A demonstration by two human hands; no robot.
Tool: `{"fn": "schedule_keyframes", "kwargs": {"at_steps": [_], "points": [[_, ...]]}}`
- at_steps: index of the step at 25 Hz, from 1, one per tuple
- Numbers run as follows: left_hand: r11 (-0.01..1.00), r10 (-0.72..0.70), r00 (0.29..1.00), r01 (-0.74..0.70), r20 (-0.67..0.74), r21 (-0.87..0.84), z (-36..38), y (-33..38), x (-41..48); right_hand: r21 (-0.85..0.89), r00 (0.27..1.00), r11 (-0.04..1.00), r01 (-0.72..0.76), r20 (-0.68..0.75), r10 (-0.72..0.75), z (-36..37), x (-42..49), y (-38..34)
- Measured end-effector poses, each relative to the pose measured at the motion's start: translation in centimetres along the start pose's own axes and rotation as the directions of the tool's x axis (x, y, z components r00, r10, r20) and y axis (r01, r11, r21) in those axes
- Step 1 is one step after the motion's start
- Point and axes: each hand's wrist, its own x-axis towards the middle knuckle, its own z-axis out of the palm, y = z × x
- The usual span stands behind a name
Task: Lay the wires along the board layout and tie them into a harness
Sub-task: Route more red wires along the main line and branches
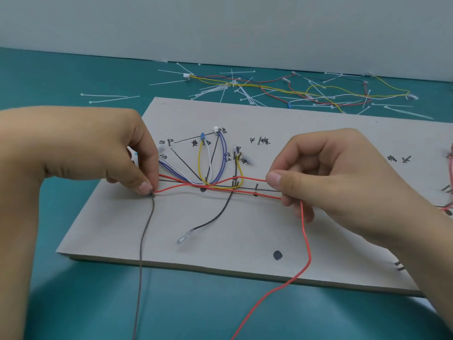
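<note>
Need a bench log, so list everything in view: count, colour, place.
board: one, grey, on the table
table: one, teal, under everything
red wire: two strands, red, across the board, tail off the front
grey wire: one, grey, board's left, off the front edge
black wire: one, black, mid-board
blue wires: several, blue, upper board
yellow wires: two, yellow, upper board
ties: many, white, behind the board
loose wires: several, mixed, behind the board
left hand: one, pinching red wire
right hand: one, pinching red wire

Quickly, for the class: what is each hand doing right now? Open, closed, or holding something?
Left hand: closed, fingers pinching the red wire and the grey wire.
Right hand: closed, fingers pinching the same red wire.
</note>
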Motion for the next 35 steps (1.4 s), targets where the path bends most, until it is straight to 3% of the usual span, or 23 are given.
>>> {"fn": "schedule_keyframes", "kwargs": {"at_steps": [8,15,22,35], "points": [[0.999,0.017,0.996,-0.013,-0.085,0.046,0.3,0.4,-0.6,-0.162,0.997,0.987,0.001,-0.075,-0.013,0.2,0.4,0.5],[0.975,0.207,0.949,-0.219,-0.236,-0.027,1.6,3.9,-0.3,-0.167,0.997,0.986,0.013,-0.075,-0.026,0.3,0.4,0.5],[0.939,0.332,0.904,-0.345,-0.269,0.0,3.9,4.9,2.1,-0.186,0.997,0.982,0.018,-0.074,-0.033,0.2,0.4,0.6],[0.927,0.315,0.901,-0.36,-0.3,-0.108,3.3,4.5,2.4,-0.294,0.998,0.956,0.018,-0.054,-0.035,0.4,0.4,0.7]]}}
